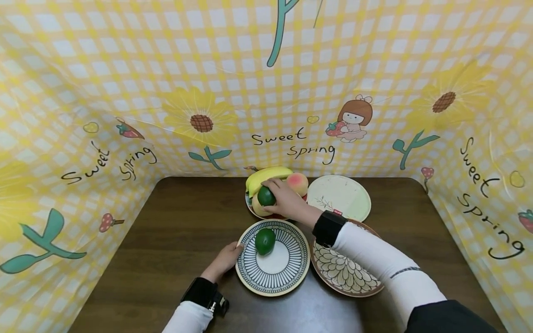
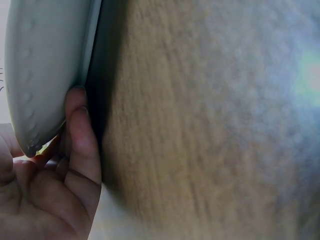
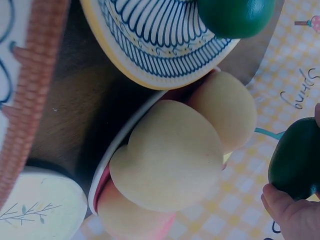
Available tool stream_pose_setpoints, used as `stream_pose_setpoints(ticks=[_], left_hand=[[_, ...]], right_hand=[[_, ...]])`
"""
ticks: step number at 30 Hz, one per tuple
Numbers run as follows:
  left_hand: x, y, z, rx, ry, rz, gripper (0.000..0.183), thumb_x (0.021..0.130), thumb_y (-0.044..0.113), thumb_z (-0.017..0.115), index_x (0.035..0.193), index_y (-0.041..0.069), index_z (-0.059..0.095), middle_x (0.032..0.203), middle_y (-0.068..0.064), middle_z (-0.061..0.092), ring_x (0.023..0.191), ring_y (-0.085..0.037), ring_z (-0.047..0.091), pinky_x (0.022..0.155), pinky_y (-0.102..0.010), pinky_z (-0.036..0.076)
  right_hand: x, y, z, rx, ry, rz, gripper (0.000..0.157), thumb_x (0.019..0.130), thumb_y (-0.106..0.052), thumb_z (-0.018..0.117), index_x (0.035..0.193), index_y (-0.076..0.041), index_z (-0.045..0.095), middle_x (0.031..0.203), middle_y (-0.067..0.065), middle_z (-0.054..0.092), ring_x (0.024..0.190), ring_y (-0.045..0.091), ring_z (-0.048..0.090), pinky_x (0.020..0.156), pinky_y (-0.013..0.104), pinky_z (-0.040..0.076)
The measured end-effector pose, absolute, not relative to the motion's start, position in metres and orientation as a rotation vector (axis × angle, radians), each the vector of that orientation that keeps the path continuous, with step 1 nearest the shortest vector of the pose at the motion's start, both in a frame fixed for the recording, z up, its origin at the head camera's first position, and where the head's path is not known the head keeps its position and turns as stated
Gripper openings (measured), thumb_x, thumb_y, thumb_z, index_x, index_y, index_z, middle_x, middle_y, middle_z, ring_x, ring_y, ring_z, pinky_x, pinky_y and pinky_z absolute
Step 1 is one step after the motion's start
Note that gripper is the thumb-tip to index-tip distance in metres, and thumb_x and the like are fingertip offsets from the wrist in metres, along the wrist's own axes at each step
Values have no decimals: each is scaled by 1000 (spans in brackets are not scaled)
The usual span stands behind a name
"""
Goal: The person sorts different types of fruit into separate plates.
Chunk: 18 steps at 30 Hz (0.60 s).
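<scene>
My left hand (image 1: 225, 260) grips the left rim of a round plate (image 1: 275, 266) with a dark blue striped pattern; in the left wrist view its fingers (image 2: 82, 137) curl under the plate's pale underside (image 2: 47, 65). On that plate lies a smooth, dark green oval fruit (image 1: 265, 241). A second green oval fruit (image 1: 266, 196) is held by the fingers of my right hand (image 1: 287, 200), over a fruit bowl (image 3: 105, 170). Yellow bananas (image 1: 268, 175) and a peach (image 1: 297, 184) sit in the bowl; the right wrist view shows more peach-like fruits (image 3: 172, 155).
Right of the bowl lies a pale plate (image 1: 341, 196) with a twig print. A brown-rimmed plate (image 1: 347, 273) with a petal pattern is partly hidden by my right forearm. A yellow checked cloth (image 1: 250, 101) stands behind and beside the wooden table (image 1: 175, 222).
</scene>
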<state>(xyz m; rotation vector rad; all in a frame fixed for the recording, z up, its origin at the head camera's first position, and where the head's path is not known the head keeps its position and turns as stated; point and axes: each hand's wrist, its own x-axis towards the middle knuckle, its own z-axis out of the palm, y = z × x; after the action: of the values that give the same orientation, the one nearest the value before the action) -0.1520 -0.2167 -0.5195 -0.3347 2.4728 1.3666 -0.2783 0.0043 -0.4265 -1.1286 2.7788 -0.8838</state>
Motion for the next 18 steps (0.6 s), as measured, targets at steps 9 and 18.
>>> stream_pose_setpoints(ticks=[9, 18], left_hand=[[-150, -217, -518, -329, 2458, 1381, 39, 110, 23, 39, 126, -5, 61, 100, -13, 67, 93, -17, 60, 88, -29, 44], [-151, -216, -519, -321, 2464, 1370, 41, 111, 24, 38, 128, -6, 60, 107, -15, 67, 102, -21, 61, 93, -33, 44]], right_hand=[[-248, 27, -423, -1271, 2714, -777, 73, 89, -29, 81, 149, -4, 48, 151, 24, 47, 134, 40, 54, 106, 49, 53], [-230, 57, -436, -1409, 2632, -629, 71, 86, -26, 84, 145, -4, 52, 147, 20, 51, 131, 33, 56, 107, 45, 52]])
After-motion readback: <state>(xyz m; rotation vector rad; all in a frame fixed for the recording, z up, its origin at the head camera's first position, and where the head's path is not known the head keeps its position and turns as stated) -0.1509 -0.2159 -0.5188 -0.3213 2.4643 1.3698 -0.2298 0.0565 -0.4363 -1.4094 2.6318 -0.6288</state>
